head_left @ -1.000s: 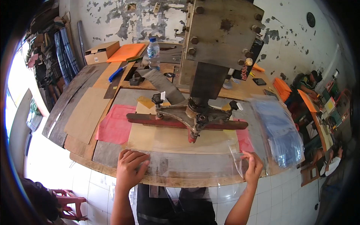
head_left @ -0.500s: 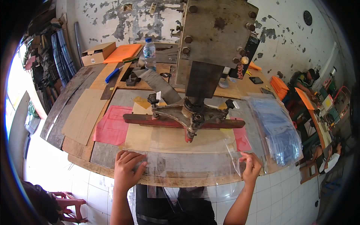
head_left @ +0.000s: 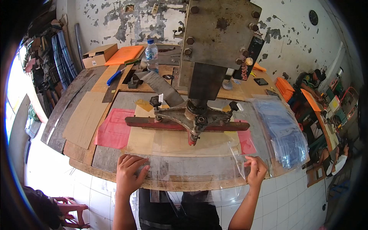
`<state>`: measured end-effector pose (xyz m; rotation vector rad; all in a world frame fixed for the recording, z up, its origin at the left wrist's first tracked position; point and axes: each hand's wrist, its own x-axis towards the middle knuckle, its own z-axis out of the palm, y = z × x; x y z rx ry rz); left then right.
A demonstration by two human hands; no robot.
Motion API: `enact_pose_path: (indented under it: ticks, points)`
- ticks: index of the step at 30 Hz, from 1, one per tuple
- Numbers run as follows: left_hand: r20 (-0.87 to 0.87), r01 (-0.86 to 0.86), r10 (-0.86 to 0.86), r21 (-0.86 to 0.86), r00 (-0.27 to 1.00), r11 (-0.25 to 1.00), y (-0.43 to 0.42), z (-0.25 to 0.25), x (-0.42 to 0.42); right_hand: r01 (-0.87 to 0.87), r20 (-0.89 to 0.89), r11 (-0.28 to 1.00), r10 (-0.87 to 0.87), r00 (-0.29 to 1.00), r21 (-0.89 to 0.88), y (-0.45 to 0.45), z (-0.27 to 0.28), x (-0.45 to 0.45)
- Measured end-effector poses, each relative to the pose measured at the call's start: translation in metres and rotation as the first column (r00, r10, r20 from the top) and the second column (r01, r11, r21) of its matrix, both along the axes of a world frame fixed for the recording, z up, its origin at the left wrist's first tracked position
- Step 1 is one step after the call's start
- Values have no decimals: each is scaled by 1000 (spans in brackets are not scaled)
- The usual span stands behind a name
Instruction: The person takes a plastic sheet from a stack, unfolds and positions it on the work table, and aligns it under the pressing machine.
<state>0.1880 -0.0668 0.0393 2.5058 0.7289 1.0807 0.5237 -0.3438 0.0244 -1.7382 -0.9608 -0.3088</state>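
A clear plastic sheet (head_left: 199, 168) lies across the front of the table, its front part hanging over the edge. My left hand (head_left: 131, 172) rests at the sheet's left end with its fingers bent and a little apart, thumb toward the sheet. At the right end my right hand (head_left: 256, 168) pinches the sheet's folded edge between thumb and fingers. Beyond the hands, the press's long red-edged bar (head_left: 161, 123) stands over a yellowish board (head_left: 172, 143), part of which shows through the plastic. Pink sheets (head_left: 115, 128) lie beside the board.
A stack of clear bluish plastic (head_left: 281, 130) lies at the right. Behind are a water bottle (head_left: 151, 55), a cardboard box (head_left: 100, 56), orange sheets (head_left: 124, 55) and a phone (head_left: 261, 81). The press head (head_left: 222, 34) rises centrally. People sit at the far right; a red stool (head_left: 71, 211) stands lower left.
The whole view has shifted slightly, so the table and press appear a little further left. Both hands keep nearly the same places on the sheet.
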Motion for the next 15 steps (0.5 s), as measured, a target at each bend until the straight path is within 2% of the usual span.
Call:
enact_pose_path:
  ticks: [15]
  points:
    - [12,7,-7,-12,1000,1000,2,-3,-1,7,-23,1000,-7,1000,4,-4,-6,1]
